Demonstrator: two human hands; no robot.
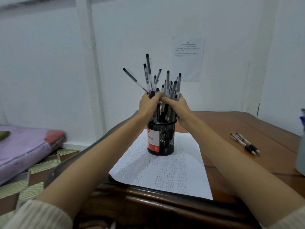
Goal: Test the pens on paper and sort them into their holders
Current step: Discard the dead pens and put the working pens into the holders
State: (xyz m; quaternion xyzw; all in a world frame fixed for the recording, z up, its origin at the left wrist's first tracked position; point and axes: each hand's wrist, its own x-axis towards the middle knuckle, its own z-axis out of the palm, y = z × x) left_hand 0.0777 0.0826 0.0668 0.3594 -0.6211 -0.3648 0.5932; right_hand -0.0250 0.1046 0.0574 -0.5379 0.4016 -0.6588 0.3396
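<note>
The left hand (148, 104) and the right hand (179, 108) are meeting side by side. Their fingers are curling round a thick bundle of pens (166, 83) and gripping it between them, the left hand on the bundle's left side and the right on its right. The pens are fanning out above the fingers with their black caps pointing up, and one is leaning far to the left. Below the hands, the lower ends of the pens are sitting inside a black mesh holder (168, 141), whose rim is lying just under the heel of the right hand. The holder is standing upright on a sheet of paper (165, 176) covered with rows of small pen marks. The paper is lying on a brown wooden worktop (231, 123). To the right, well apart from the holder, two loose pens (245, 143) are lying side by side on the bare wood. At the far right edge a pale container (301, 156) is showing, blurred.
</note>
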